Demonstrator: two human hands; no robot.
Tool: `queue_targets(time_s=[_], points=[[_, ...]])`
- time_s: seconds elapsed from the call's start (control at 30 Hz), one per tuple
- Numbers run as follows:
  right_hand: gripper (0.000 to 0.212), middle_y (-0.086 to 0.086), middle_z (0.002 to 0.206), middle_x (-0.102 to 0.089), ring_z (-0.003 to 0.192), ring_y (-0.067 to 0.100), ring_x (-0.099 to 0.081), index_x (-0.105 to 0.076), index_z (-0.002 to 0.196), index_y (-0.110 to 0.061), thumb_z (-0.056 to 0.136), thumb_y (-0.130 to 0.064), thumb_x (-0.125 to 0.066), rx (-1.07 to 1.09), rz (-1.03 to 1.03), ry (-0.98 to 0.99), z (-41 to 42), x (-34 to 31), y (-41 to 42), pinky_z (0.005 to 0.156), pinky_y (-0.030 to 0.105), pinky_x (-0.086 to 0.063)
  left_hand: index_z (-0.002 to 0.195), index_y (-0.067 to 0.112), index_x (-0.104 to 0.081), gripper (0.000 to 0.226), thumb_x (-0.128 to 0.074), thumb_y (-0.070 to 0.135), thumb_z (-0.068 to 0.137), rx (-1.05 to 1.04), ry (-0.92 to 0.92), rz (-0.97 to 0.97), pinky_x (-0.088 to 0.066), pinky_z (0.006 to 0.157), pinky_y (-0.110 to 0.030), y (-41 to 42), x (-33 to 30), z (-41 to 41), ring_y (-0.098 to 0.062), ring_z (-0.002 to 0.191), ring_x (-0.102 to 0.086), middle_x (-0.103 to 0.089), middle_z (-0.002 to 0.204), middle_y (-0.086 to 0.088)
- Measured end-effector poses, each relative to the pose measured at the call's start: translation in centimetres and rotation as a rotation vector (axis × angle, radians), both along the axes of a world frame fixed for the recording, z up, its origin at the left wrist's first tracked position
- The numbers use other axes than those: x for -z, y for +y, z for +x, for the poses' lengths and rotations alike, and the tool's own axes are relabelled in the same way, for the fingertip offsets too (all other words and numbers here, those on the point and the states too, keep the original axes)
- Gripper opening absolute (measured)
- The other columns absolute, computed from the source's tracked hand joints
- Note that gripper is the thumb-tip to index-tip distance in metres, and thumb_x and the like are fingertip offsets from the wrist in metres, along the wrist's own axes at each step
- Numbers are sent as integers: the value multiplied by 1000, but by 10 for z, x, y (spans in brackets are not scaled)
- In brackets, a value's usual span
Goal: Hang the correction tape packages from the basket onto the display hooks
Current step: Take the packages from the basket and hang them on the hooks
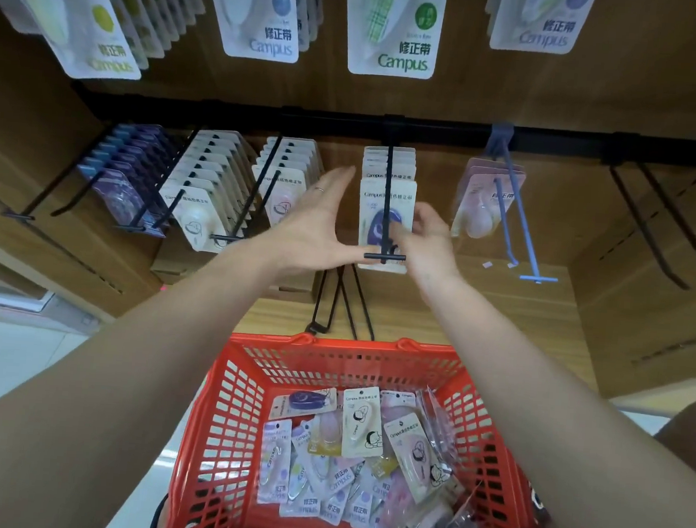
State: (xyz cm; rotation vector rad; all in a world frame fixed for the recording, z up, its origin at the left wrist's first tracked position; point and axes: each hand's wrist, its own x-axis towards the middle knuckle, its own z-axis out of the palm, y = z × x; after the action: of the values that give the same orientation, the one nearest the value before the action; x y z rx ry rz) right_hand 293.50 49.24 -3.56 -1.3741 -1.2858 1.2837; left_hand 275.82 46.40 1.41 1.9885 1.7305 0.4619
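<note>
Red basket (234,413) of correction tape packages (360,427), left hand (316,228) fingers spread, right hand (427,236) pinching hooked package (378,201)

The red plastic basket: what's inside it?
The red plastic basket holds a loose heap of carded correction tape packages, mostly white and pink, with one dark blue tape near the back. Whatever lies beneath the top layer, and the basket floor, is covered.

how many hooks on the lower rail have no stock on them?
2, both black, at the far right of the rail: one just right of the blue hook, the other further right. More may lie outside the frame.
</note>
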Motion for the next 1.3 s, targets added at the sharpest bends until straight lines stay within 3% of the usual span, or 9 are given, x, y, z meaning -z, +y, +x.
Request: queue_targets(time_s=[0.13,0.27,0.33,0.53,0.83,0.9,1.0,1.13,1.3], points=[[18,-2,118,-70,104,12,-68,-57,122,-19,104,-16,-60,23,41,-118,-6,5,24,86,27,-55,167,21,1,136,-83,67,71,65,199,-6,-13,131,-44,8,21,-9,-22,161,-5,-1,175,-5],[30,-4,105,-62,79,-7,-54,-46,132,-10,107,-23,-56,36,57,-288,-10,15,35,60,8,-40,167,15,-9,103,-77,28,92,-164,-132,56,-21,130,-45,10,51,4,-23,159,-17,-17,173,-8],[42,-7,102,-58,75,-5,-50,-39,141,-7,106,-24,-57,44,55,-329,-10,18,40,61,13,-40,167,17,-12,97,-75,25,94,-216,-262,52,-23,129,-45,18,51,8,-20,159,-21,-24,171,-6],[65,9,141,-58,128,25,-56,-35,153,-10,101,-32,-67,53,51,-304,-12,23,44,94,26,-39,167,29,-11,91,-70,24,99,-209,-263,84,-15,125,-32,43,37,18,-15,157,-21,-24,172,2],[70,7,146,-45,134,30,-51,-29,162,-33,101,-45,-61,7,83,-362,-8,33,49,97,32,-35,165,28,-24,69,-57,18,106,-214,-266,148,-21,89,11,68,36,30,-21,149,-40,-40,163,-5],[70,5,146,-47,135,27,-51,-28,162,-33,101,-43,-61,2,88,-353,-7,33,49,97,32,-35,165,25,-27,67,-58,17,106,-211,-260,166,-32,106,-2,67,38,32,-22,148,-41,-42,162,-5],[69,3,152,-47,139,24,-48,-27,163,-33,103,-39,-60,-13,83,-347,-6,30,47,101,32,-37,165,25,-26,66,-56,17,106,-199,-289,150,-42,118,-43,63,39,33,-23,150,-39,-41,163,-4],[74,5,164,-37,150,27,-39,-17,167,-28,105,-40,-56,-23,14,-361,-2,22,37,121,46,-35,166,28,-20,72,-59,21,105,-241,-357,72,-42,119,-48,48,40,29,-22,147,-44,-43,163,-3],[73,7,168,-30,150,29,-38,-19,165,-25,104,-40,-57,41,-58,-393,9,26,-13,119,44,-34,164,20,-24,66,-54,11,107,-312,-384,-17,-39,119,-34,-10,61,19,-14,141,-49,-40,164,-5]])
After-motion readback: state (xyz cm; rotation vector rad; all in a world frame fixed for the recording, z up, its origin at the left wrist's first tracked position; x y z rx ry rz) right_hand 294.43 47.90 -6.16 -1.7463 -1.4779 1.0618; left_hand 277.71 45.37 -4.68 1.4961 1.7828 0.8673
